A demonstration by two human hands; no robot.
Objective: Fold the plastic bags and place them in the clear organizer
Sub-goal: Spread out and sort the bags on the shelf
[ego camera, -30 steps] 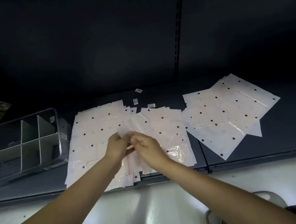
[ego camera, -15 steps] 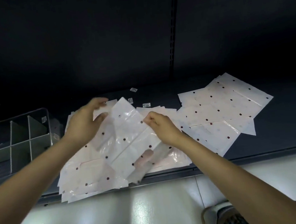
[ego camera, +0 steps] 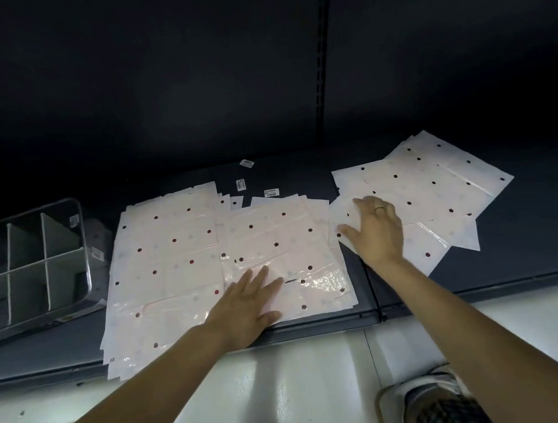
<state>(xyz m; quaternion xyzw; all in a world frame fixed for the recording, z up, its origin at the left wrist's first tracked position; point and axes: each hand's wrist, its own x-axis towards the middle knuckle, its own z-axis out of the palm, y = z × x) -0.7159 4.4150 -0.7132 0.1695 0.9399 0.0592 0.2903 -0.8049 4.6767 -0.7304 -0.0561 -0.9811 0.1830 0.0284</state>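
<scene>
Fingers (ego camera: 260, 278) of the left hand (ego camera: 246, 309) lie straight and slightly spread, flat on the near edge of the middle bag stack (ego camera: 284, 245), holding nothing. The right hand (ego camera: 378, 232) is likewise flat, its fingers splayed and pointing toward eleven o'clock, resting on the left corner of the right bag pile (ego camera: 424, 196); a ring shows on one finger. Neither hand pinches or curls round a bag.

From the head view, the only one, all the bags lie flat and unfolded on the dark shelf (ego camera: 533, 253). A third stack, the left bag stack (ego camera: 165, 257), sits just beside the middle one at its nine o'clock, overlapping its edge. The right pile lies at three o'clock from the middle stack, fanned and turned so its long axis runs from about eight o'clock to two o'clock; the other two stacks lie roughly square to the shelf front.

The clear organizer (ego camera: 83, 266) stands at nine o'clock, just beside the left stack, and its divided compartments look to hold no bags. It is well nearer the left hand, with two stacks lying between it and the right hand.

Judging by this, folding has barely begun. The right hand is best placed to draw one sheet off the fanned pile toward six o'clock, which would call for pinching its near corner. Small labels (ego camera: 241, 184) lie at twelve o'clock behind the stacks.
</scene>
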